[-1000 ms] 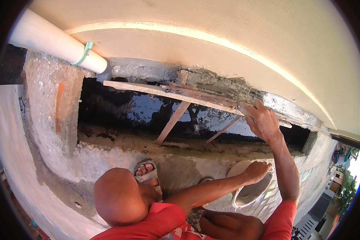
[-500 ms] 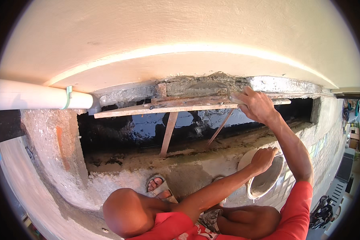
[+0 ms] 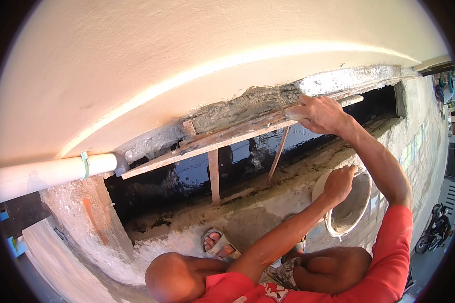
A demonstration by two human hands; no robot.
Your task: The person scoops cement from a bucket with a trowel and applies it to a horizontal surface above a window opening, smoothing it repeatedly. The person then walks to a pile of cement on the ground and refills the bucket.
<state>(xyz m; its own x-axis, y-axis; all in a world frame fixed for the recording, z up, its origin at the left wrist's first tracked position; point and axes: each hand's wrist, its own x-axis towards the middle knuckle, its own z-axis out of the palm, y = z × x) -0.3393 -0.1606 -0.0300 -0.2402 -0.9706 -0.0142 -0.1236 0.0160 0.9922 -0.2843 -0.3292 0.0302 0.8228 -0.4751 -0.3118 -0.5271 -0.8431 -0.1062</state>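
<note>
My right hand [image 3: 322, 115] is wrapped round the handle of a trowel [image 3: 266, 108]. Its blade lies against wet grey mortar [image 3: 232, 112] along the wall's foot, just above a long wooden board [image 3: 187, 151]. My left hand [image 3: 341, 183] is closed over the near-wall side of a pale bucket [image 3: 350, 214]; its fingers hide whatever they grip. Two wooden props [image 3: 214, 177] hold the board up over an open trench [image 3: 187, 177] with dark, shiny water in it.
A white pipe [image 3: 50, 174] with a green strap runs along the wall at left. Rough concrete [image 3: 81, 217] borders the trench. My sandalled foot [image 3: 220, 244] stands at its near edge. A motorcycle [image 3: 435, 227] is far right.
The whole view has tilted, so the wall and board now slope up to the right. Both hands keep about the same places, at the trowel and at the bucket.
</note>
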